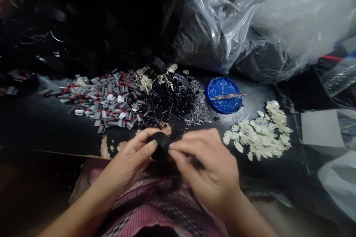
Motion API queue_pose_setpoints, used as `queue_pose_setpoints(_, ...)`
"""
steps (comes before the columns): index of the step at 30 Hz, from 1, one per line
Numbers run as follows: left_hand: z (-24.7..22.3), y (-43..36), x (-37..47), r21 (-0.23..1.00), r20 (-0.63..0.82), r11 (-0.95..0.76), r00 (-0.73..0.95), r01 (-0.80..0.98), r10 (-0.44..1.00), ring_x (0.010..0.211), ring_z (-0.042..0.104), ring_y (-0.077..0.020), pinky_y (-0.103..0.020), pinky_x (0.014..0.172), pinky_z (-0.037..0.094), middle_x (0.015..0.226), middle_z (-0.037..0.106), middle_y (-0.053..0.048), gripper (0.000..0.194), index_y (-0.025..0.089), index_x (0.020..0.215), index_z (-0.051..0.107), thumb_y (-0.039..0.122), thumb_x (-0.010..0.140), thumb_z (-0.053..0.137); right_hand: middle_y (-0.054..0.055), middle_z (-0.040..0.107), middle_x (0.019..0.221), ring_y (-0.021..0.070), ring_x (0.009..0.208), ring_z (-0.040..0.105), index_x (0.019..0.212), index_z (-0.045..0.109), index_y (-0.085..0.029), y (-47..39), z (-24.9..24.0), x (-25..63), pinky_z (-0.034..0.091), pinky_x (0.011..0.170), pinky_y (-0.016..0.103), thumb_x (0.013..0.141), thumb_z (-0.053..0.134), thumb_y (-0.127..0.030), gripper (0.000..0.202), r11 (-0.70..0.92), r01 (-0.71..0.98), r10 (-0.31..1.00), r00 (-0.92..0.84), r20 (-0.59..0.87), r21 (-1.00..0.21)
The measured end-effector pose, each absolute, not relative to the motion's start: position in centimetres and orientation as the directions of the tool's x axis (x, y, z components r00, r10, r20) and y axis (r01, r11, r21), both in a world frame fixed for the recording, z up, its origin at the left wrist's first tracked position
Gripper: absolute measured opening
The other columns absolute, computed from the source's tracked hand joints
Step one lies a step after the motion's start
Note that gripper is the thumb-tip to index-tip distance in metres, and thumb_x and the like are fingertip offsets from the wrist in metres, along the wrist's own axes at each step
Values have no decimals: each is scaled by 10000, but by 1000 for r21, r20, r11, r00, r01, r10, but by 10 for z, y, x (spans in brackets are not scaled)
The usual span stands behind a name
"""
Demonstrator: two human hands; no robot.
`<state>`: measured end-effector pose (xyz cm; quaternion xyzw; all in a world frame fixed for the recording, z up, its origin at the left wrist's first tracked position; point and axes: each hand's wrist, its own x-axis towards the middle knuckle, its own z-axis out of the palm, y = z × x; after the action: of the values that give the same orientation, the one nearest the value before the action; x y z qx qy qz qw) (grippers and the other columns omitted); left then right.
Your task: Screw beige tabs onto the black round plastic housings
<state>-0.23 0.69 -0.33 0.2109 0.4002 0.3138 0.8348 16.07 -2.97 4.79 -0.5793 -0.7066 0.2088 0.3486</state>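
A black, rounded plastic part (160, 147) is gripped between the thumb and fingers of my left hand (139, 150), just past the table's front edge. Beside it, my right hand (207, 163) is closed in a pinch at the part's right side. Something tiny and dark shows at those fingertips, too small to name. Beyond my hands lie a pile of black springs and small black pieces (164, 105) and a heap of thin grey pieces (197, 102). Grey plastic pieces with red ends (111, 100) are heaped to the left.
A blue round lid (224, 96) smeared with something shiny has a thin stick (229, 96) across it. Cream flat tabs (261, 133) lie at the right. Clear plastic bags (211, 26) stand behind, and a white box (319, 129) sits far right.
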Motion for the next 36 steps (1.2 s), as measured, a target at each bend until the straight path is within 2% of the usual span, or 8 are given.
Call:
queue_pose_setpoints(6, -3, 6, -1, 623, -551, 705, 450, -339, 703, 895, 646, -195, -263, 769, 508, 1021, 717, -50, 219, 221, 972, 709, 329, 781, 715, 10, 703, 889, 173, 829, 641, 963, 635, -219, -26, 54, 167, 390, 746, 374, 873, 591, -148, 122, 299, 734, 953, -193, 235, -610)
queue_pose_setpoints(12, 1, 12, -6, 712, -517, 599, 303, -367, 801, 784, 662, -144, -207, 694, 521, 866, 714, 20, 113, 277, 914, 704, 302, 804, 698, 62, 593, 1174, 190, 1063, 595, 1166, 530, -230, -24, 56, 171, 499, 899, 354, 834, 558, -70, 369, 48, 659, 969, -212, -124, -751)
queue_pose_setpoints(14, 3, 14, -10, 726, -514, 586, 282, -360, 810, 781, 669, -142, -207, 703, 522, 845, 709, 27, 111, 285, 917, 702, 300, 807, 696, 66, 570, 1205, 176, 1071, 597, 1168, 526, -223, -23, 56, 172, 501, 927, 339, 838, 526, -45, 375, 19, 632, 959, -231, -165, -774)
queue_pose_setpoints(20, 5, 12, -14, 745, -539, 600, 268, -292, 799, 793, 663, -162, -237, 751, 512, 837, 718, 11, 129, 255, 904, 703, 296, 782, 719, 23, 658, 1104, 172, 996, 636, 1226, 562, -276, -21, 60, 176, 515, 887, 317, 899, 523, -156, 351, 41, 604, 946, -280, -164, -796)
queue_pose_setpoints(25, 2, 13, -13, 767, -515, 591, 309, -249, 800, 778, 665, -171, -247, 738, 512, 855, 729, 6, 133, 258, 910, 697, 326, 796, 700, 13, 691, 1016, 161, 907, 649, 1162, 610, -237, -21, 63, 178, 505, 814, 273, 886, 548, -164, 292, 77, 628, 946, -290, -142, -774)
queue_pose_setpoints(28, 0, 16, -18, 819, -481, 559, 378, -127, 791, 893, 663, -197, -258, 782, 506, 928, 734, 0, 145, 269, 949, 690, 348, 833, 655, 16, 692, 1016, 163, 899, 643, 1146, 625, -230, -21, 63, 179, 488, 804, 269, 892, 548, -185, 269, 32, 633, 940, -282, -193, -773)
queue_pose_setpoints(32, -1, 17, -31, 946, -323, 284, 428, 156, 844, 964, 657, -205, -283, 847, 495, 1010, 737, 21, 172, 320, 1013, 688, 290, 865, 606, 12, 692, 952, 142, 853, 628, 1055, 648, -222, -22, 64, 184, 460, 779, 253, 937, 502, -283, 197, -140, 517, 901, -287, -326, -844)
queue_pose_setpoints(36, -1, 7, -37, 969, 134, -213, 455, 127, 880, 1028, 652, -212, -345, 974, 448, 1057, 747, 72, 455, 404, 1111, 659, 75, 802, 602, -21, 621, 653, 93, 561, 534, 934, 640, -176, -28, 58, 190, 428, 574, 224, 932, 486, -378, 254, -441, 138, 773, -444, -453, -887)
